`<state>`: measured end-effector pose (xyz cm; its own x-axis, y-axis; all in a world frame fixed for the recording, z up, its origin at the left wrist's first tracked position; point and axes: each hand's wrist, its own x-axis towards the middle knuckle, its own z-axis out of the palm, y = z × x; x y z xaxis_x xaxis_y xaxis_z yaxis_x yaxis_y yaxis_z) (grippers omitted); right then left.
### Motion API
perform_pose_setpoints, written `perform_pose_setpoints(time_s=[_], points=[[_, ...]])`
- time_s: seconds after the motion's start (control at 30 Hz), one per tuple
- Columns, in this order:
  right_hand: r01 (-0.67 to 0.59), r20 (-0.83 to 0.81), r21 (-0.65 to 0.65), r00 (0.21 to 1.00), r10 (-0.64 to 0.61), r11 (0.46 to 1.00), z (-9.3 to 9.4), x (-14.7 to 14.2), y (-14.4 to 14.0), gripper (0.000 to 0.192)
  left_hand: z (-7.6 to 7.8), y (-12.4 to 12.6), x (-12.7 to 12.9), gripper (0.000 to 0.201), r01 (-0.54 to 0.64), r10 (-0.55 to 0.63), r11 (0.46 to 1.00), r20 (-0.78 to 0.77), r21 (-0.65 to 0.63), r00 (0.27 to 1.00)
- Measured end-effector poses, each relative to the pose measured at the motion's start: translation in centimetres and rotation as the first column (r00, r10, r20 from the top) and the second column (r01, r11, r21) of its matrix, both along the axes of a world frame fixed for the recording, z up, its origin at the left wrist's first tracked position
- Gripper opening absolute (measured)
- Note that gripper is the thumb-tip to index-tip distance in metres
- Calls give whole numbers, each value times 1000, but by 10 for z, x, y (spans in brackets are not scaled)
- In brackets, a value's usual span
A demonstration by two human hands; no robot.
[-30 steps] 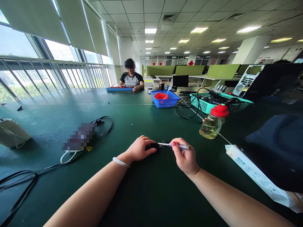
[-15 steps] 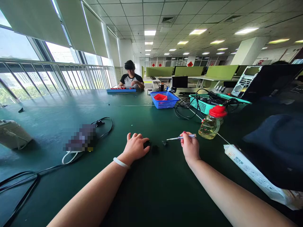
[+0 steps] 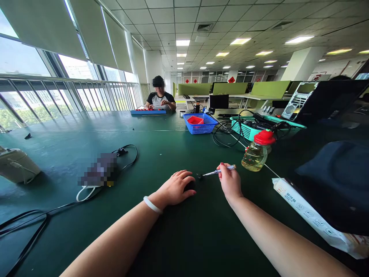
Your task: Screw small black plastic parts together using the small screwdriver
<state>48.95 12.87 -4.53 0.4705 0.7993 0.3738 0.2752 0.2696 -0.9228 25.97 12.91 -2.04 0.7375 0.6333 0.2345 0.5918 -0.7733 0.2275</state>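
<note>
My right hand is closed around a slim screwdriver with a clear handle. Its metal shaft points left, and the tip meets or nearly meets a small black part on the dark green table. Just left of that part, my left hand rests low over the tabletop, thumb and fingers apart. Something dark shows in the gap between them, but I cannot make out whether it is a part or shadow. A white band circles my left wrist.
Cables and a pixelated object lie at left. A red-lidded bottle, a white packet and a dark cap-like item are on the right. Blue and green baskets stand farther back. A person sits across.
My left hand has moved right and slightly toward me, covering the spot where a dark piece lay. The screwdriver has tilted, its tip dropping down-left to the small black part.
</note>
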Motion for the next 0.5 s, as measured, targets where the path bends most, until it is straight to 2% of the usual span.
perform_pose_setpoints(time_s=[0.1, 0.23, 0.4, 0.5], points=[[-83, -32, -32, 996, 82, 996, 2, -5, -3, 48, 0, 1, 1, 34, -40, 39, 999, 15, 12, 999], [-171, 26, -24, 985, 171, 985, 5, -10, -11, 49, 3, 6, -3, 26, -136, 135, 990, 40, 28, 990], [-111, 53, 43, 993, 109, 993, 8, -11, -16, 49, 5, 6, -4, 24, -178, 176, 983, 47, 34, 983], [-76, 66, 19, 995, 74, 997, 9, -11, -15, 50, 5, 5, -4, 29, -172, 170, 984, 46, 39, 984]])
